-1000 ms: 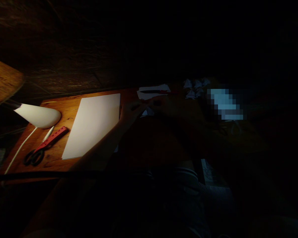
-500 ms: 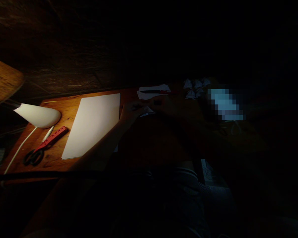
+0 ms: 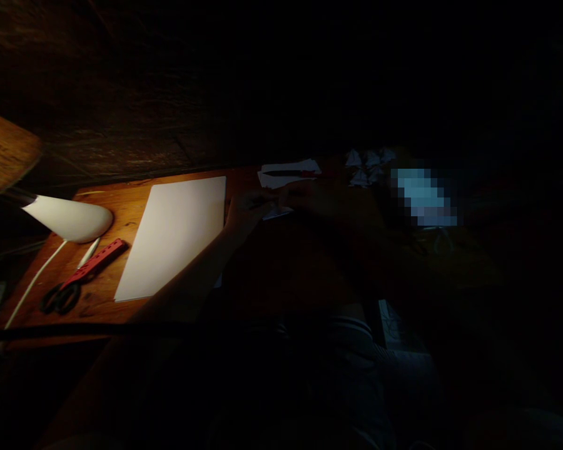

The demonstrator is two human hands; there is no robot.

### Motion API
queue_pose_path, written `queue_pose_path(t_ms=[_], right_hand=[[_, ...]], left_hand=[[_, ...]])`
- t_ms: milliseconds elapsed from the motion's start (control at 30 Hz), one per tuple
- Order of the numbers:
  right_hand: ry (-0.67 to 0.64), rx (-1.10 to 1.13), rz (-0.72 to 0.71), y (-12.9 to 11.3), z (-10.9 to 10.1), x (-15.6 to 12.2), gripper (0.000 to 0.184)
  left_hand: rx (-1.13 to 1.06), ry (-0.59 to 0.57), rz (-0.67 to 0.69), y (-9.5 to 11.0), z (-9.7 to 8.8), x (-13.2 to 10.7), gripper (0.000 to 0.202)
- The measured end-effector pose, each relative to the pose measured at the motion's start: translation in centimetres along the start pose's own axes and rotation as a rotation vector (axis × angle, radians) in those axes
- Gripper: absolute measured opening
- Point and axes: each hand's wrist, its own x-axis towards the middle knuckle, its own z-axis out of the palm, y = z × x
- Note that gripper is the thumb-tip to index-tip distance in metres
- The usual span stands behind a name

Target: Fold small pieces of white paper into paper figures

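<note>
Over the dim middle of the wooden table, my left hand (image 3: 246, 207) and my right hand (image 3: 304, 197) meet at a small folded piece of white paper (image 3: 276, 213). The fingers of both hands are closed on it, though the dark hides much of them, the right hand most. Just beyond the hands lie several white paper pieces (image 3: 281, 181) with a dark, red-handled knife (image 3: 288, 173) across them. A stack of white sheets (image 3: 178, 231) lies left of my left hand, under the lamp light.
A white desk lamp (image 3: 75, 219) with a cord stands at the left of the wooden table (image 3: 94, 300). Black-handled scissors with a red cover (image 3: 94, 262) lie near it. Several folded paper shapes (image 3: 366, 169) sit at the back right, beside a glowing blurred screen (image 3: 425, 197).
The small folded paper between my hands looks lower and flatter, and the fingers have shifted slightly over it. The whole view has moved a little; the other things lie as before.
</note>
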Motion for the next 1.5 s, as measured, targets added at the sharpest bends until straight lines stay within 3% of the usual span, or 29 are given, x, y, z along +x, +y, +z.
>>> queue_pose_path(t_ms=[367, 667, 1100, 1333, 1500], right_hand=[[0.037, -0.078, 0.007, 0.4, -0.1, 0.3, 0.021], [0.03, -0.001, -0.016, -0.3, 0.2, 0.1, 0.037], [0.083, 0.014, -0.07, 0.8, -0.2, 0.5, 0.032], [0.168, -0.038, -0.228, 1.4, 0.3, 0.7, 0.043], [0.2, -0.103, -0.329, 2.1, 1.2, 1.0, 0.04]], left_hand=[[-0.037, -0.022, 0.006, -0.1, 0.1, 0.1, 0.018], [-0.139, 0.059, -0.076, -0.3, 0.2, 0.3, 0.017], [-0.152, 0.054, -0.118, -0.5, 0.0, 0.6, 0.014], [-0.184, 0.07, -0.106, -0.5, -0.4, 1.0, 0.023], [-0.271, 0.071, -0.144, 0.0, -0.4, 1.0, 0.019]])
